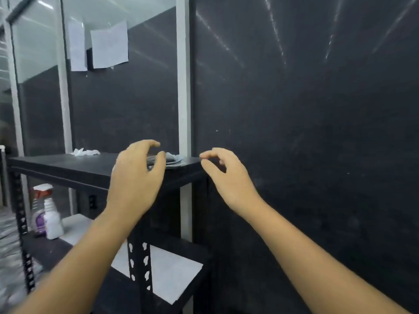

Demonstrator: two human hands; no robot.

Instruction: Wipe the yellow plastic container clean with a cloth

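Reaching for the grey cloth [173, 159] looks like the step in hand: it lies folded at the right end of the top shelf [68, 163], just beyond the left hand [136, 177]. That hand is raised with fingers loosely curved, its grip holding nothing; whether the thumb touches the cloth I cannot tell. The right hand [226, 177] hovers by the shelf corner, fingers relaxed, empty. No yellow container is in view. Next comes closing on the cloth, then finding the container.
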